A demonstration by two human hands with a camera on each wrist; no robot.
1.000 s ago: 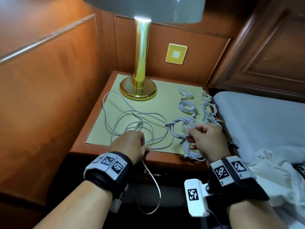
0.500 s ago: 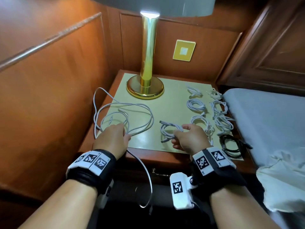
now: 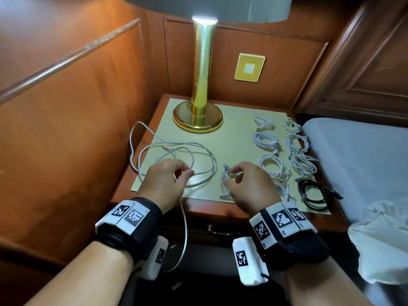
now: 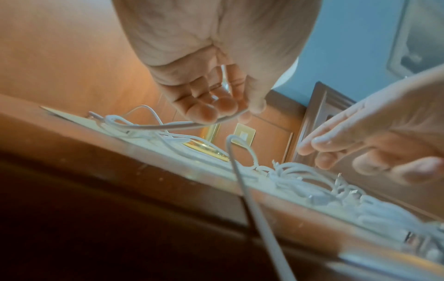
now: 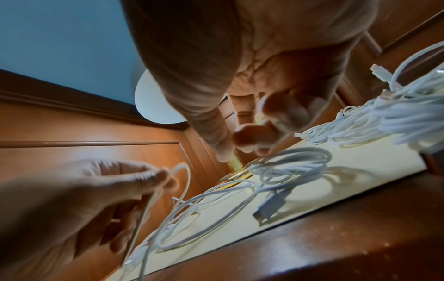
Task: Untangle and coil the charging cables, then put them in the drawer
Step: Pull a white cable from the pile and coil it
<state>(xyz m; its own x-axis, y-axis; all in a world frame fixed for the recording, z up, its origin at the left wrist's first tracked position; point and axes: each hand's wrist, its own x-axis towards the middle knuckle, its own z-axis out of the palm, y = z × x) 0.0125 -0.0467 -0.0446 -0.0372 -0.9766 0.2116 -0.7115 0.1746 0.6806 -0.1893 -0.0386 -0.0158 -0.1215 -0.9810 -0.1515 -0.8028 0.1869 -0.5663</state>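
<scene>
A long loose white cable [image 3: 198, 149] sprawls over the left half of the nightstand's yellow mat [image 3: 234, 133], and one end hangs over the front edge. My left hand [image 3: 187, 173] pinches a strand of it between thumb and fingertips; the left wrist view shows the long cable [image 4: 168, 126] running across those fingers [image 4: 204, 114]. A small coiled white cable [image 3: 224, 184] lies on the mat under my right hand [image 3: 234, 175]. In the right wrist view the coil [image 5: 295, 161] rests flat, with my right hand [image 5: 247, 140] loosely curled just above it and holding nothing. The drawer [image 3: 217, 231] below is closed.
A brass lamp [image 3: 197, 120] stands at the back of the nightstand. Several coiled white cables [image 3: 273, 166] and one black coil [image 3: 313, 193] fill the right side. A bed [image 3: 353, 155] adjoins on the right, and a wood-panelled wall [image 3: 66, 140] on the left.
My right hand has laid the small coil on the mat and let go of it. My left hand has moved right along the loose cable and now pinches a strand.
</scene>
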